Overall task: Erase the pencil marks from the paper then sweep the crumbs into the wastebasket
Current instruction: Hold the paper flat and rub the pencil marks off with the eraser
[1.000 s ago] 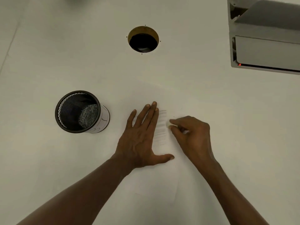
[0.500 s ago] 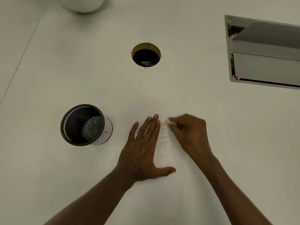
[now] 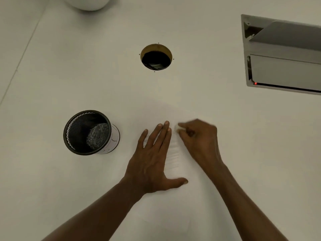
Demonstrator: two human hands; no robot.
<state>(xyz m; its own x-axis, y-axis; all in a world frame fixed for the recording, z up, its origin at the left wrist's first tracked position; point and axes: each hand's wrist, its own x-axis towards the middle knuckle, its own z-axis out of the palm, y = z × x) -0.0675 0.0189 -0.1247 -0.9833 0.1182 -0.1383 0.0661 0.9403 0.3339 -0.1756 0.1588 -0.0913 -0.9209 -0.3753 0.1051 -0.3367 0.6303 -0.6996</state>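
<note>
A white sheet of paper [image 3: 173,206] lies on the white table, hard to tell from the surface. Faint pencil lines [image 3: 173,153] run across it between my hands. My left hand [image 3: 151,162] lies flat on the paper, fingers spread, thumb out to the right. My right hand [image 3: 199,138] pinches a small white eraser [image 3: 176,127] and presses it on the paper at the top of the marks, just beside my left fingertips. The hand is blurred. A black mesh wastebasket [image 3: 90,133] stands to the left with crumpled grey material inside.
A round cable hole [image 3: 156,57] opens in the table [image 3: 52,75] farther back. A grey metal box [image 3: 284,56] with a red light sits at the right edge. A white rounded object [image 3: 88,2] shows at the top left.
My right hand has moved the eraser up from beside the marks to their top end near my left fingertips. My left hand stays flat on the paper. The view has tilted.
</note>
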